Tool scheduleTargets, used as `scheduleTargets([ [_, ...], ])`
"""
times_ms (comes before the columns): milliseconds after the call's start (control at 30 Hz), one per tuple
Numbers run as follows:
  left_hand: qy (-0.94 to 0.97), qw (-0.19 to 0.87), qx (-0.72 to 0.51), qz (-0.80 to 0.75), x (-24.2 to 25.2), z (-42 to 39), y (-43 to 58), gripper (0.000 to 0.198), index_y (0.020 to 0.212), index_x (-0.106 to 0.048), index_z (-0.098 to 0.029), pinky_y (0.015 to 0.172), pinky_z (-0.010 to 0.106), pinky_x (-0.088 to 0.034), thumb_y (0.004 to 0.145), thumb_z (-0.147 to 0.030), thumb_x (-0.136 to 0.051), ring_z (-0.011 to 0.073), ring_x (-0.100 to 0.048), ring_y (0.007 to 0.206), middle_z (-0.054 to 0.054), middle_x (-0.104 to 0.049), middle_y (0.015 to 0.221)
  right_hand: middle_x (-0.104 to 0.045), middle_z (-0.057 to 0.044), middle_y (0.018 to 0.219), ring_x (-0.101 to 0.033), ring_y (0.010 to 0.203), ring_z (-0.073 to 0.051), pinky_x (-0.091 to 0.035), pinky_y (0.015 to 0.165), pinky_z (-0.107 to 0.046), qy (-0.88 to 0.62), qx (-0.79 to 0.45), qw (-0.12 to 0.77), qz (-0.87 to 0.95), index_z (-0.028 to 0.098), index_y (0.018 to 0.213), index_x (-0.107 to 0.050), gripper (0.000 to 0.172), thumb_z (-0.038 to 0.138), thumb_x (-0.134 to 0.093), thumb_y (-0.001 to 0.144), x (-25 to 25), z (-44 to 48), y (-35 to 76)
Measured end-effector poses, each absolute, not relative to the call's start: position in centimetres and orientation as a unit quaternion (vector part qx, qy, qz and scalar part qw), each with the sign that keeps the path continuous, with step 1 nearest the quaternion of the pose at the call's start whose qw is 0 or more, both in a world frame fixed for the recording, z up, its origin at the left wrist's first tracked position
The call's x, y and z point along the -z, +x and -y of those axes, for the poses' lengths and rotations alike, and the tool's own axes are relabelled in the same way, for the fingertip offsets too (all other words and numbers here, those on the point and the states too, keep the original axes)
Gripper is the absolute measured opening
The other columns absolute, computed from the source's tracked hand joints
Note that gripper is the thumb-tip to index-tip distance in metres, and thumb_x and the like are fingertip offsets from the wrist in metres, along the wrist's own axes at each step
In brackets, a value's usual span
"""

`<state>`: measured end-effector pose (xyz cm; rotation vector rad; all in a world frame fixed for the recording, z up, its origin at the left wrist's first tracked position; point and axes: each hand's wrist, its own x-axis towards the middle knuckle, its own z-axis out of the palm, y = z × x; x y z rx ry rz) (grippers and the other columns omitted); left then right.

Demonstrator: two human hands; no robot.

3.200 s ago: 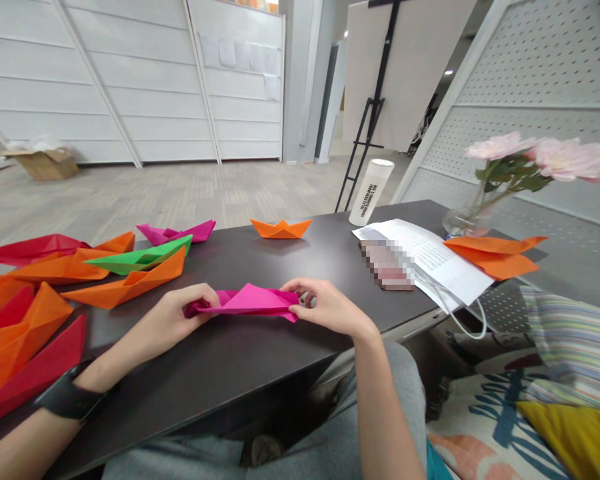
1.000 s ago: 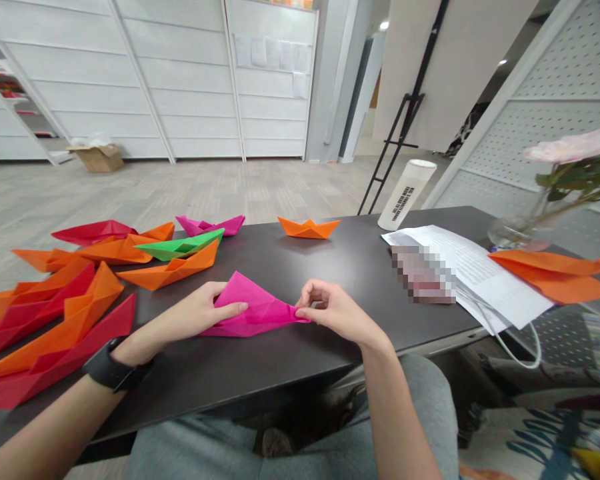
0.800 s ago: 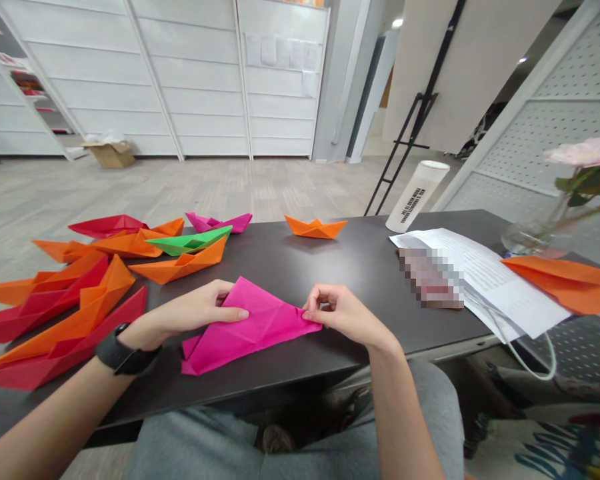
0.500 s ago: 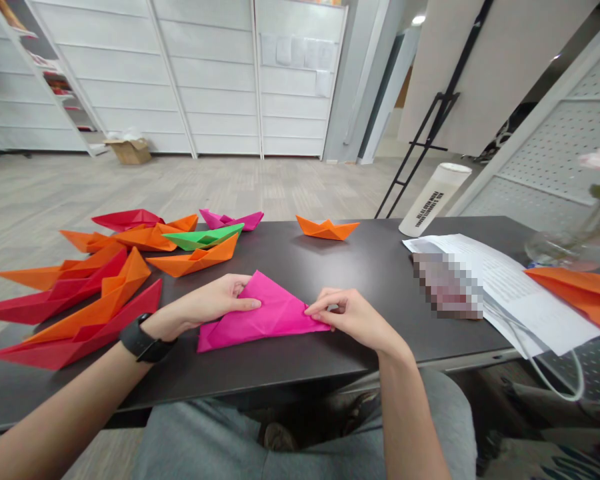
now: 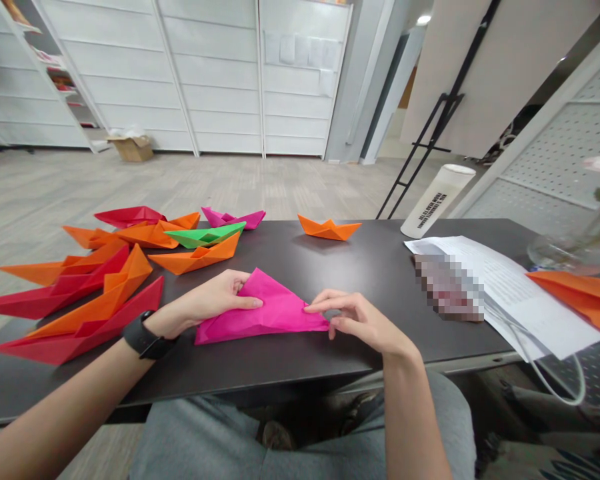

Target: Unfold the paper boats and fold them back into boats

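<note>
Left of the magenta origami sheet (image 5: pixel 263 315), red and orange paper boats (image 5: pixel 93 320) are lying in a heap on the dark table (image 5: pixel 300 363). Left hand (image 5: pixel 215 298) is pinning the sheet's upper left edge, fingers laid flat and pressing on top, apparently to keep it from sliding; a black wristband (image 5: pixel 143 335) is sitting on that wrist. Right hand (image 5: pixel 357 323) is working the sheet's right corner, fingers curled narrow and touching the tip; pinch or plain contact, cannot tell. Right of the sheet, printed papers (image 5: pixel 530 297) are lying flat.
</note>
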<state>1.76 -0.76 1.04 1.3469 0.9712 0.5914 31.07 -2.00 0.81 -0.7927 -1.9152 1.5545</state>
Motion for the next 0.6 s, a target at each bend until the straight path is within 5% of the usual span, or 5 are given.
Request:
scheduleTargets([
  [133, 0.592, 0.629, -0.268, -0.426, -1.0, 0.7, 1.7, 0.026, 0.096, -0.072, -0.016, 0.082, 0.033, -0.055, 0.074, -0.030, -0.079, 0.0202, -0.071, 0.084, 0.004, -0.077, 0.091, -0.060, -0.007, 0.111, -0.061, 0.090, -0.017, -0.052, 0.068, -0.026, -0.295, -0.587, 0.276, 0.702, 0.020, 0.111, -0.069, 0.041, 0.029, -0.080, 0.073, -0.9, 2.3, 30.9],
  [267, 0.597, 0.611, -0.282, -0.437, -1.1, 0.7, 1.7, 0.028, 0.095, -0.072, -0.017, 0.083, 0.034, -0.055, 0.074, -0.033, -0.079, 0.0215, -0.071, 0.087, 0.004, -0.077, 0.094, -0.064, 0.000, 0.070, -0.056, 0.057, -0.011, -0.045, 0.054, -0.024, -0.386, -0.579, 0.329, 0.638, 0.017, 0.088, -0.062, 0.022, 0.036, -0.071, 0.083, -0.3, 2.2, 29.4],
  [600, 0.644, 0.582, -0.244, -0.432, -1.1, 0.5, 1.3, 0.046, 0.110, -0.067, -0.018, 0.092, 0.041, -0.052, 0.070, -0.033, -0.082, 0.0266, -0.069, 0.100, 0.006, -0.075, 0.108, -0.053, 0.009, 0.068, -0.061, 0.056, -0.012, -0.039, 0.044, -0.019, -0.402, -0.566, 0.425, 0.581, 0.026, 0.116, -0.040, 0.049, 0.031, -0.072, 0.079, 1.2, 1.2, 28.6],
])
